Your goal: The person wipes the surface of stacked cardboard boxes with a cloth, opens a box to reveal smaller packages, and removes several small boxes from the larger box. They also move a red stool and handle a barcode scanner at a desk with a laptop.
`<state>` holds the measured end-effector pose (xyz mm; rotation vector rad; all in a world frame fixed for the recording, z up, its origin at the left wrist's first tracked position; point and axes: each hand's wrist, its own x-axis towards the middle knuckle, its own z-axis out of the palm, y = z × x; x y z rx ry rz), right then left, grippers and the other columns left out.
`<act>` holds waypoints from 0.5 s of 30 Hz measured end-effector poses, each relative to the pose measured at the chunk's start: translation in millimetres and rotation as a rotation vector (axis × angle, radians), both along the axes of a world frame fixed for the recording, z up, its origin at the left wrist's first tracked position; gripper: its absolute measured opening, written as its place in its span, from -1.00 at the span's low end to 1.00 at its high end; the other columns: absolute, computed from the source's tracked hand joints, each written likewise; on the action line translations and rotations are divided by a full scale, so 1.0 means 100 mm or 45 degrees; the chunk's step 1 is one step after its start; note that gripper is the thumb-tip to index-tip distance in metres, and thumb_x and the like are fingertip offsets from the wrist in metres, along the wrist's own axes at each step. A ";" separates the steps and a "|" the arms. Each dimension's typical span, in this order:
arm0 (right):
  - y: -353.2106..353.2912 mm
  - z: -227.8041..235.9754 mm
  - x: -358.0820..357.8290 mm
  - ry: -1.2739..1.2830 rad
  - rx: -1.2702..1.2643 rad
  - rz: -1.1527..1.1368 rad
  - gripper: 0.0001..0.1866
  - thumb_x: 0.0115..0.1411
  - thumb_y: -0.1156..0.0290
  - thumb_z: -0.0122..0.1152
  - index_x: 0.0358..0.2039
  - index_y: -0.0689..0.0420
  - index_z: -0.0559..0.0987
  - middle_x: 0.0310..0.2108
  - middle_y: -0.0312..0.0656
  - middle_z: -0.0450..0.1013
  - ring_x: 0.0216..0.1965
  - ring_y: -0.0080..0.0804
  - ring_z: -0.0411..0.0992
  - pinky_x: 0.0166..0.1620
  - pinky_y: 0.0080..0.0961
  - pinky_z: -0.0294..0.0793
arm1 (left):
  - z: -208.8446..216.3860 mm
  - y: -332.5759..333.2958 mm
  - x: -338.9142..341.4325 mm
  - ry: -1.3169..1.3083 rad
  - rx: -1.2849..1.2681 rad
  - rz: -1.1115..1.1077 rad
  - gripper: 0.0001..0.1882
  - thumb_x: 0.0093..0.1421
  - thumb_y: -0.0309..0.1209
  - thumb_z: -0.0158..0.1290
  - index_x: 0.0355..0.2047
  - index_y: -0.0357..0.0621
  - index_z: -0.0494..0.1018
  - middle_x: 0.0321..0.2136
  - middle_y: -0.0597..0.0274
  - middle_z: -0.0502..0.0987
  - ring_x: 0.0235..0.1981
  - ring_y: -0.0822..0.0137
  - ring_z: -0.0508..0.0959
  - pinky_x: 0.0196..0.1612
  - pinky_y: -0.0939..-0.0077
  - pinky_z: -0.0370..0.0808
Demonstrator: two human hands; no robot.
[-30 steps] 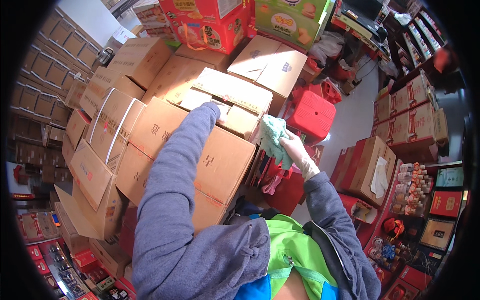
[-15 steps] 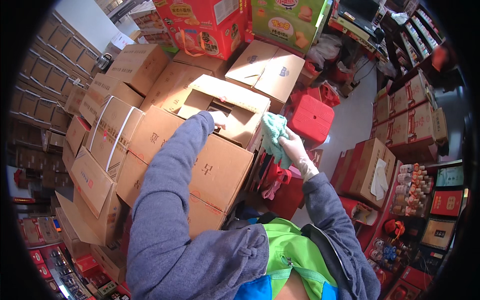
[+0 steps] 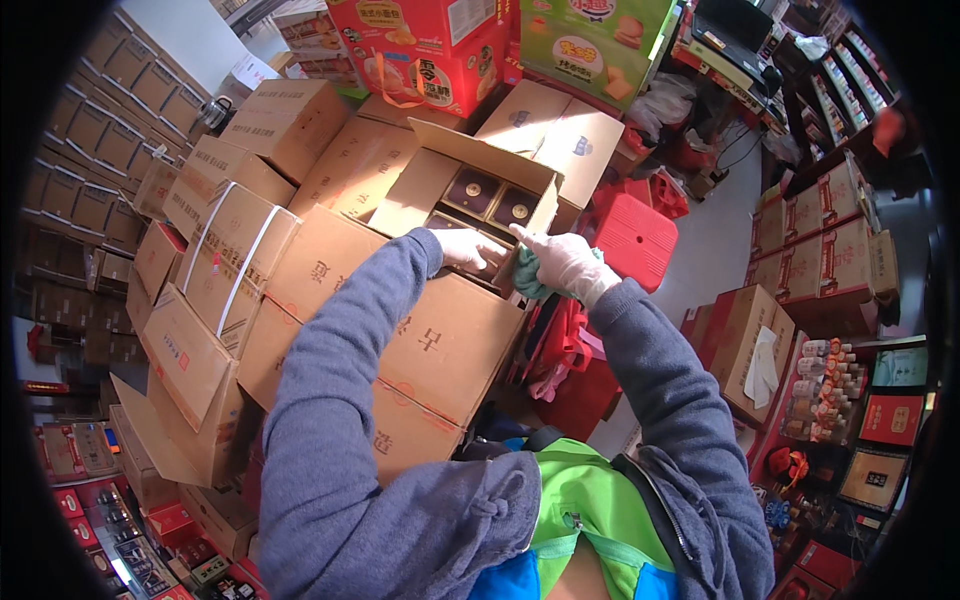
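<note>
Head view: open brown carton point(image 3: 470, 190) shows dark boxes; left hand point(image 3: 468, 248) curled inside, right hand point(image 3: 565, 262) grips green cloth point(image 3: 528, 283).

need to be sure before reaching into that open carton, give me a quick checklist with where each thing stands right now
1. Top flaps of the open carton folded back: ok, the inside shows.
2. Contents visible: ok, dark boxes with round gold marks lie in the carton.
3. Left hand in place: ok, gloved, at the carton's near edge.
4. Right hand free to grasp: not ok, it holds a green cloth with one of its fingers pointing toward the carton.
5. Carton sits steady: cannot tell, it rests on other stacked cartons and its base is hidden.
6. Room beside the stack: not ok, a red crate and red bags crowd the floor at the right.
</note>
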<state>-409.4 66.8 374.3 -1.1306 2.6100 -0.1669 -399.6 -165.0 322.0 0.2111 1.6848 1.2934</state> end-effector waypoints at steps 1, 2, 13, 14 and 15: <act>-0.01 -0.05 -0.01 0.015 0.003 -0.003 -0.17 -0.09 0.45 0.08 0.28 -0.11 0.13 -0.50 -0.05 0.50 -0.50 -0.09 0.50 -0.40 -0.24 0.49 | -0.01 -0.05 -0.03 0.165 -0.170 -0.142 -0.41 0.00 -0.58 -0.06 0.13 -0.21 0.31 0.03 0.10 0.45 0.03 0.30 0.44 0.09 0.49 0.34; 0.00 -0.10 -0.02 0.014 -0.019 -0.017 -0.21 -0.08 0.45 0.06 0.26 -0.10 0.18 -0.47 -0.05 0.51 -0.49 -0.11 0.51 -0.40 -0.25 0.49 | -0.03 -0.10 -0.09 0.310 -0.324 -0.292 -0.43 0.00 -0.57 -0.06 0.11 -0.16 0.34 0.00 0.11 0.48 0.01 0.29 0.46 0.07 0.48 0.36; 0.12 -0.11 0.09 -0.213 -0.004 -0.197 -0.19 -0.04 0.46 -0.01 0.29 -0.19 0.08 -0.17 -0.06 0.50 -0.33 -0.09 0.53 -0.28 -0.24 0.50 | -0.12 -0.80 -0.52 0.418 -1.891 -0.307 -0.64 0.14 -0.14 0.03 -0.11 0.03 0.54 -0.11 0.22 0.56 -0.07 0.20 0.55 -0.02 0.24 0.45; 0.12 -0.09 0.10 -0.206 -0.026 -0.168 -0.19 -0.04 0.46 -0.01 0.29 -0.19 0.08 -0.07 -0.09 0.46 -0.29 -0.09 0.53 -0.27 -0.25 0.50 | -0.05 -0.75 -0.54 0.336 -1.942 -0.364 -0.65 0.14 -0.13 0.06 -0.09 0.07 0.54 -0.11 0.27 0.56 -0.07 0.24 0.55 -0.02 0.23 0.46; 0.13 -0.07 0.11 -0.224 -0.037 -0.186 -0.19 -0.04 0.46 -0.01 0.29 -0.19 0.08 -0.07 -0.09 0.45 -0.29 -0.09 0.52 -0.27 -0.25 0.50 | 0.01 -0.68 -0.56 0.266 -1.974 -0.400 -0.63 0.14 -0.12 0.07 -0.07 0.09 0.53 -0.10 0.30 0.56 -0.06 0.25 0.54 -0.02 0.24 0.46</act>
